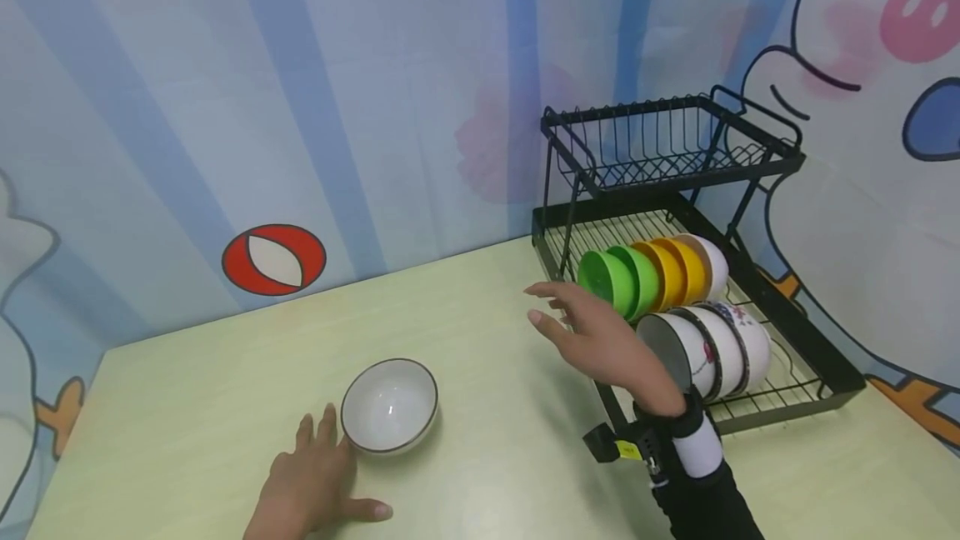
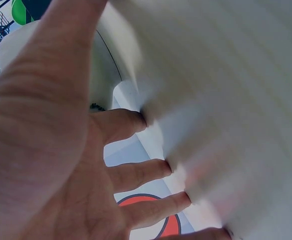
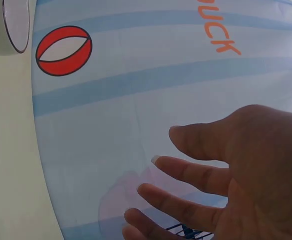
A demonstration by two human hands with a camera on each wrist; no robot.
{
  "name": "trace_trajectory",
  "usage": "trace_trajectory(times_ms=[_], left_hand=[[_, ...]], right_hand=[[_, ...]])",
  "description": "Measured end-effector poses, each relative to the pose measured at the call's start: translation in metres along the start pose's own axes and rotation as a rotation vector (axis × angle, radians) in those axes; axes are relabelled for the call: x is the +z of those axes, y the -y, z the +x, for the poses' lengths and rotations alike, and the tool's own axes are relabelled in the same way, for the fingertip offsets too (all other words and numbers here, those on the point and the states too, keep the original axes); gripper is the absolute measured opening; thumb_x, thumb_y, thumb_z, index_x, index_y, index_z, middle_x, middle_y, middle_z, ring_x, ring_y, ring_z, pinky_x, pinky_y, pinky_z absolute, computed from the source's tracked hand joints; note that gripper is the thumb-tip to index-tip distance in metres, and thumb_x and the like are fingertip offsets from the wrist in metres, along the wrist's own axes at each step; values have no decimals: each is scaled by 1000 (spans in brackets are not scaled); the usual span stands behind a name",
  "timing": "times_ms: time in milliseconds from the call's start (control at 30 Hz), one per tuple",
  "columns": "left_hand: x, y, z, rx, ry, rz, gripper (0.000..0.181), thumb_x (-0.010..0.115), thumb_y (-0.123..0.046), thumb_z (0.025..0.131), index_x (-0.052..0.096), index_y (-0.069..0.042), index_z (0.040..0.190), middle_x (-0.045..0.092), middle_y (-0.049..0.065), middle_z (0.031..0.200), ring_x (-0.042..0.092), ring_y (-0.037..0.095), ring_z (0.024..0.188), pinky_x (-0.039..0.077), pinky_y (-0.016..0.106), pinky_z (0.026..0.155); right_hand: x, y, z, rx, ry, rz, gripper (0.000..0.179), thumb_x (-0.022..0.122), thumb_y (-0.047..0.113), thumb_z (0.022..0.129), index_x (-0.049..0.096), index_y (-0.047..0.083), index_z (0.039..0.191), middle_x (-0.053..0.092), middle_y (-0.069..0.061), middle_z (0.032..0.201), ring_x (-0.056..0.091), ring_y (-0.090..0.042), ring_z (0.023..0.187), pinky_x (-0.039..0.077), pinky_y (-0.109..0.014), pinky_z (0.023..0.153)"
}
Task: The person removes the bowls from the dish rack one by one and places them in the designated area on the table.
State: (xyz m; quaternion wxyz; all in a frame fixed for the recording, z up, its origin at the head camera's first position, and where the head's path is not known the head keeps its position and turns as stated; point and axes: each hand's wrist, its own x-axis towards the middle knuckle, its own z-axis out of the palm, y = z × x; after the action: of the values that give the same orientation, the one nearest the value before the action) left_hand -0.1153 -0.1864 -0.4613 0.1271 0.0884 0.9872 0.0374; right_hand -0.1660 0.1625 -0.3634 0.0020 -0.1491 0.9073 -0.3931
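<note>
A white bowl (image 1: 389,405) with a thin dark rim stands upright on the table. My left hand (image 1: 311,473) is spread just beside its lower left side, fingertips on the tabletop; whether the index finger touches the bowl I cannot tell. In the left wrist view the fingers (image 2: 141,175) are spread, their tips meeting the table surface. My right hand (image 1: 600,344) hovers at the front left edge of the black dish rack (image 1: 806,419), fingers loosely extended and holding nothing. Close behind that hand, white floral bowls (image 1: 742,348) stand on edge in the lower tier.
Green bowls (image 1: 609,280) and yellow bowls (image 1: 663,273) stand on edge in the rack's lower tier, with a white one (image 1: 712,263) at the end. An upper wire shelf (image 1: 675,144) overhangs the back. A printed cloth backdrop (image 1: 420,107) borders the pale table (image 1: 225,390).
</note>
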Motion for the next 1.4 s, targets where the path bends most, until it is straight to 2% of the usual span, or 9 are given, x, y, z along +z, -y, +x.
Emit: trace_trajectory(times_ms=[400, 567, 867, 1233, 1400], left_hand=[[-2, -2, 1, 0, 21, 21, 127, 77, -79, 52, 48, 6, 142, 33, 33, 154, 30, 60, 139, 50, 69, 83], [-2, -3, 2, -14, 34, 4, 127, 78, -78, 53, 46, 5, 144, 32, 33, 155, 28, 59, 140, 48, 71, 86], [-2, -5, 5, -57, 85, -23, 129, 79, -78, 51, 45, 3, 145, 30, 32, 156, 25, 58, 142, 46, 72, 91], [-1, -4, 6, -59, 99, -7, 131, 76, -81, 50, 45, 3, 145, 30, 32, 156, 24, 59, 142, 46, 73, 90], [-1, -3, 5, -46, 81, -4, 132, 75, -83, 49, 45, 4, 145, 31, 33, 155, 26, 59, 141, 46, 73, 89]], right_hand=[[-23, -6, -6, 58, -63, -45, 44, 50, 29, 104, 48, 10, 144, 47, -18, 151, 49, -42, 133, 44, -62, 106], [-29, -9, -7, 83, -65, -33, 47, 50, 31, 104, 46, 10, 146, 45, -19, 152, 47, -45, 135, 42, -64, 107], [-35, -17, -11, 119, -100, -95, 48, 50, 29, 104, 45, 7, 147, 43, -21, 153, 43, -44, 138, 38, -65, 110], [-46, -28, -15, 124, -99, -109, 50, 50, 29, 104, 43, 4, 147, 46, -25, 149, 48, -44, 132, 41, -65, 107], [-52, -32, -17, 152, -73, -116, 52, 45, 33, 106, 41, 4, 148, 44, -25, 151, 46, -45, 134, 39, -66, 108]])
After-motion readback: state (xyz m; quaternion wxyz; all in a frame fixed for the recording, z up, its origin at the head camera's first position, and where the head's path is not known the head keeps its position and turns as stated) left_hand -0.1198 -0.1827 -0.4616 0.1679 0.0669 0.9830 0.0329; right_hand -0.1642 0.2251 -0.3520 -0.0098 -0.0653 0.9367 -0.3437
